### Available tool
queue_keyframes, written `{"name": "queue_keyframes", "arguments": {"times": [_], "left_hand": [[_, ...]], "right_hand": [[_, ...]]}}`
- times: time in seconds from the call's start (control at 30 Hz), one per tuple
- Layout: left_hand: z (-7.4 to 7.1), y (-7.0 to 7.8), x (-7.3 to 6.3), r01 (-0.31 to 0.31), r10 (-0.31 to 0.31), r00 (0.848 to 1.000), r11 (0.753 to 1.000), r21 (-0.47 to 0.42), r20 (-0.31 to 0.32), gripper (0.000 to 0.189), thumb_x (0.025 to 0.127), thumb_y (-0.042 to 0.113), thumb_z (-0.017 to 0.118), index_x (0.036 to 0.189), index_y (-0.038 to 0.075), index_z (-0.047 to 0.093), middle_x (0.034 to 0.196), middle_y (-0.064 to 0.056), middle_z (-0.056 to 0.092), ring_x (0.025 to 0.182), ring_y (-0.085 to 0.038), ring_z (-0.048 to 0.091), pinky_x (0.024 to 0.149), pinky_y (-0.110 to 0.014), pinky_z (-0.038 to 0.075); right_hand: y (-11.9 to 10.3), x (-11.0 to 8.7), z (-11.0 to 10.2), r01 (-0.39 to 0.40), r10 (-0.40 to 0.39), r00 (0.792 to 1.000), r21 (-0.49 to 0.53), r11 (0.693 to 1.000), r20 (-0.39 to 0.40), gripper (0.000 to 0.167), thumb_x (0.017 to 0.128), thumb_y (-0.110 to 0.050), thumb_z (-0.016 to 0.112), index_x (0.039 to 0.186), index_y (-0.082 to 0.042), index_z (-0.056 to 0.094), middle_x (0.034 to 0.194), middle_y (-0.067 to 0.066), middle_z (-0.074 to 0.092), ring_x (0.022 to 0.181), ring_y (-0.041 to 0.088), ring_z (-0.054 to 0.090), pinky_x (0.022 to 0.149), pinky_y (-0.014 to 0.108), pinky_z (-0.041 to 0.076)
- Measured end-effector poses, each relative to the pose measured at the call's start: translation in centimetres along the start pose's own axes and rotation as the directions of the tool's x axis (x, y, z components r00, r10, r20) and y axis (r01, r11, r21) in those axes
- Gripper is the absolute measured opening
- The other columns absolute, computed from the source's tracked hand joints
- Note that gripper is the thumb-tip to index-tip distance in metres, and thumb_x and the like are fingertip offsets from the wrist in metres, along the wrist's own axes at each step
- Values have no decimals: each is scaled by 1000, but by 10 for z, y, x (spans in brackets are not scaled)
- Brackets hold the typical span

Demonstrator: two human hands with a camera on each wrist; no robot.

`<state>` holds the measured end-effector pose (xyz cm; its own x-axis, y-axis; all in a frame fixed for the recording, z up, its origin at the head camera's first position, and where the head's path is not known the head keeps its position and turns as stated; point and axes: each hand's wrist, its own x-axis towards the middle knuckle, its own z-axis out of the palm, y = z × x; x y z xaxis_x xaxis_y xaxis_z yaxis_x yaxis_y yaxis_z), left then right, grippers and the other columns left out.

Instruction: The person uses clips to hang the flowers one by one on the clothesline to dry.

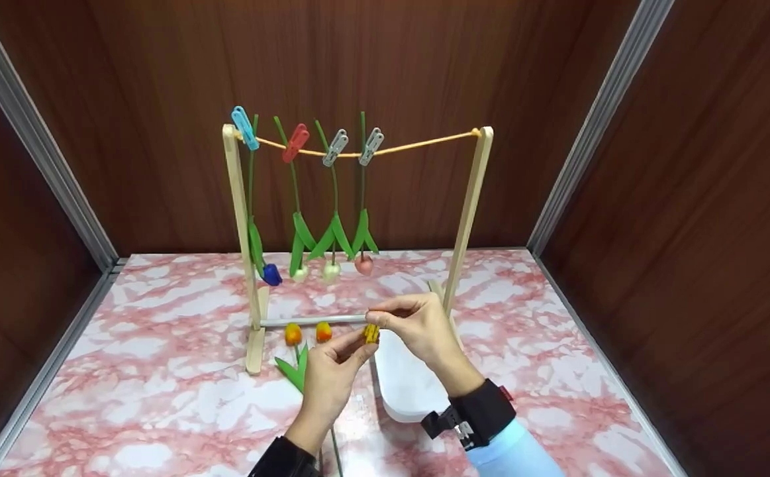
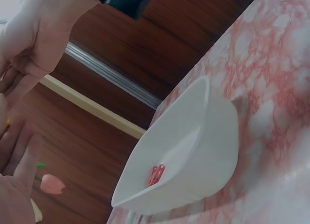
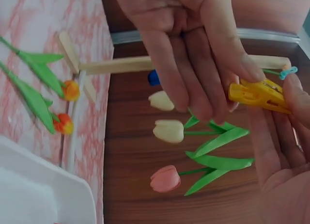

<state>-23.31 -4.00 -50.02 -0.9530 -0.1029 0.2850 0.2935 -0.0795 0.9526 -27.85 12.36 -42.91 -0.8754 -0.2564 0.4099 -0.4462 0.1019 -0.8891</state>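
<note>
Both hands meet in front of the drying frame, around a yellow clothespin (image 3: 261, 94). My right hand (image 1: 419, 326) pinches one end of it between thumb and fingers. The other end is pinched by my left hand (image 1: 333, 377). Behind them, tulips hang upside down from an orange cord (image 1: 418, 144), each held by a clothespin: a blue tulip (image 1: 271, 274), two white tulips (image 3: 168, 131) and a pink tulip (image 3: 165, 179). Two orange-yellow tulips (image 1: 293, 334) lie on the table, their stems partly hidden by the left arm.
Below the right hand stands a white bin (image 1: 411, 381); the left wrist view shows a red clothespin (image 2: 156, 175) inside. A wooden post (image 1: 469, 212) holds up the cord's right end, another post (image 1: 241, 225) its left. Brown panels (image 1: 385, 59) enclose the marbled table (image 1: 159, 371).
</note>
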Motion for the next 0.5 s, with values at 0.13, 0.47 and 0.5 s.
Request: {"name": "queue_keyframes", "arguments": {"times": [0.13, 0.47, 0.5], "left_hand": [[-17, -7, 4, -47, 43, 998, 991, 121, 37, 32, 91, 12, 79, 121, 4, 75, 111, -10, 76, 100, -19, 73, 87, -26, 59], [-78, -54, 11, -334, 94, 929, 629, 702, 358, 27, 86, -3, 78, 112, 5, 77, 115, -12, 74, 109, -30, 70, 93, -42, 58], [-80, -59, 10, -397, 112, 905, 570, 719, 411, 28, 83, -7, 79, 109, 4, 77, 114, -12, 74, 108, -30, 70, 93, -42, 59]], "right_hand": [[3, 3, -5, 18, -18, 999, -13, 1000, -26, 8, 84, -8, 85, 89, -2, 83, 86, 12, 78, 72, 12, 71, 66, 25, 60], [9, 3, -17, -33, 36, 998, 48, 998, -53, 15, 85, -4, 84, 93, 7, 79, 87, 14, 77, 73, 14, 73, 69, 41, 64], [11, 3, -17, -36, 39, 998, 54, 998, -56, 15, 85, -4, 84, 93, 8, 79, 87, 14, 77, 73, 14, 73, 69, 37, 64]]}}
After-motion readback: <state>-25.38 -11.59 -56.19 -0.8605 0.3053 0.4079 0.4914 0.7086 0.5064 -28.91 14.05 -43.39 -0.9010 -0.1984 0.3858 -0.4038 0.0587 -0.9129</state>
